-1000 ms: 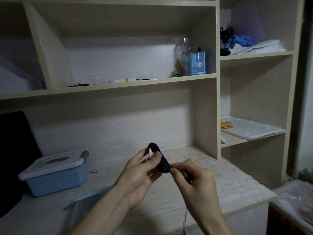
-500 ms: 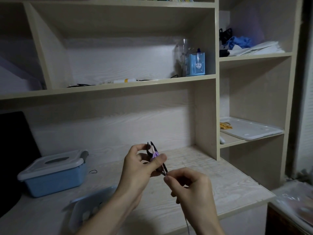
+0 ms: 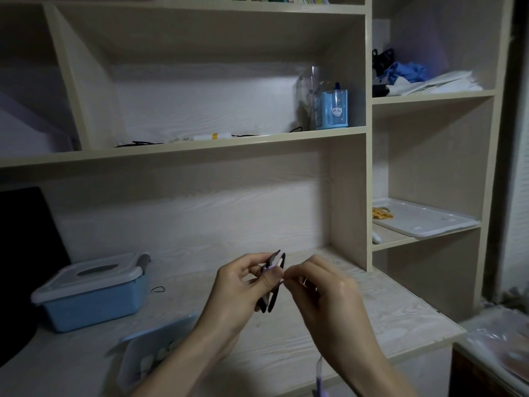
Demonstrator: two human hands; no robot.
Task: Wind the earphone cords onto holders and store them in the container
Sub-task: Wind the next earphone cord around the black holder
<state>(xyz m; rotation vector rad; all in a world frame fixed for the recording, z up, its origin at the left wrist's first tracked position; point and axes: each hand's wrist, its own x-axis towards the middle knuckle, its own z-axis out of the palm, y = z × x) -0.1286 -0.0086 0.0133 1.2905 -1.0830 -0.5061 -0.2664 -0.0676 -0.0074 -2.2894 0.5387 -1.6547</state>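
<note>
My left hand (image 3: 240, 293) grips a black cord holder (image 3: 273, 285) above the desk, seen edge-on, with thumb and fingers on its sides. A purple earphone cord (image 3: 319, 373) is partly wound on the holder, and its loose end hangs below my right wrist. My right hand (image 3: 323, 293) pinches the cord just right of the holder. A blue container (image 3: 91, 299) with a grey-white lid, shut, stands on the desk at the left. A second, open container (image 3: 148, 353) holding small white things lies near the front edge under my left forearm.
The wooden desk (image 3: 372, 319) runs under shelves. A black screen (image 3: 25, 253) stands far left. A small black loop (image 3: 158, 289) lies beside the blue container. A white tray (image 3: 426, 222) sits on the right shelf, a blue cup (image 3: 334, 110) on the upper shelf.
The holder has turned from flat-on to edge-on in my left hand. My right hand has risen and moved close to the holder, carrying the cord around it.
</note>
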